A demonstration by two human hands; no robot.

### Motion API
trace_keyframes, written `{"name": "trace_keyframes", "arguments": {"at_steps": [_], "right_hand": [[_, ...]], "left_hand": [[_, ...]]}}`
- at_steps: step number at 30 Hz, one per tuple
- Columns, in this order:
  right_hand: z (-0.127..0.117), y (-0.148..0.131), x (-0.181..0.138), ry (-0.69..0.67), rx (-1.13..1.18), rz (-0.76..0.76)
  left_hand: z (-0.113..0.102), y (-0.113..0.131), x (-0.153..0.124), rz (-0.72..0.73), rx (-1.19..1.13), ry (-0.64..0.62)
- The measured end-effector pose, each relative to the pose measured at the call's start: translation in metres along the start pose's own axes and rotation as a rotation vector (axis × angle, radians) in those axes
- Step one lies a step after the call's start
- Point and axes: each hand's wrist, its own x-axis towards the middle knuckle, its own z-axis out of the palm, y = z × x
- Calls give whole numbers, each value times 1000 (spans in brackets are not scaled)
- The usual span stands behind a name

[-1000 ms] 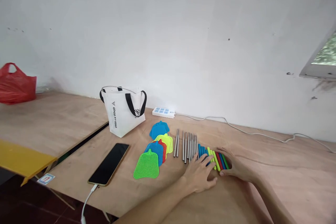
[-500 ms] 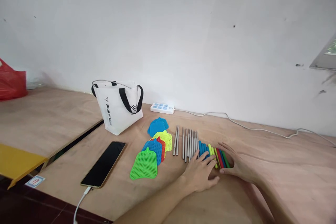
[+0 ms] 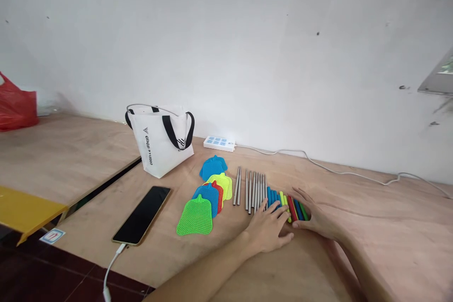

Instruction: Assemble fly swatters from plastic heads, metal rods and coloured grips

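Note:
A row of short coloured plastic handle tubes lies on the wooden table: blue (image 3: 272, 196), yellow (image 3: 282, 198), red (image 3: 292, 208) and green (image 3: 304, 211). My left hand (image 3: 267, 229) rests over the near ends of the blue and yellow tubes, its fingers spread. At the row's right end my right hand (image 3: 318, 222) curves beside the green tube, thumb and fingers apart. Several silver metal rods (image 3: 255, 191) lie side by side left of the tubes, with a few rods (image 3: 237, 186) slightly apart. Further left are mesh fly swatter heads, with a green head (image 3: 194, 215) nearest and blue heads (image 3: 213, 168) furthest.
A black phone (image 3: 142, 215) with a white cable lies at the left front. Behind it stands a white tote bag (image 3: 161, 148). A white power strip (image 3: 219, 143) sits by the wall, its cord running right. A red plastic bag (image 3: 17, 108) is far left.
The view has shifted slightly. Around the tubes, both hands stay in nearly the same place, and more of the red tubes shows between them. The swatter heads and rods keep their arrangement.

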Motion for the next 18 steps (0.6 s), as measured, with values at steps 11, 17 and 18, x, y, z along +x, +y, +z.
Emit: {"name": "trace_keyframes", "arguments": {"at_steps": [11, 17, 18], "right_hand": [[10, 0, -3, 166, 108, -14], [14, -18, -8, 218, -82, -111], [15, -25, -9, 209, -135, -134]], "left_hand": [[-5, 0, -1, -6, 4, 67], [-33, -27, -2, 183, 11, 48], [-38, -33, -4, 176, 16, 50]]}}
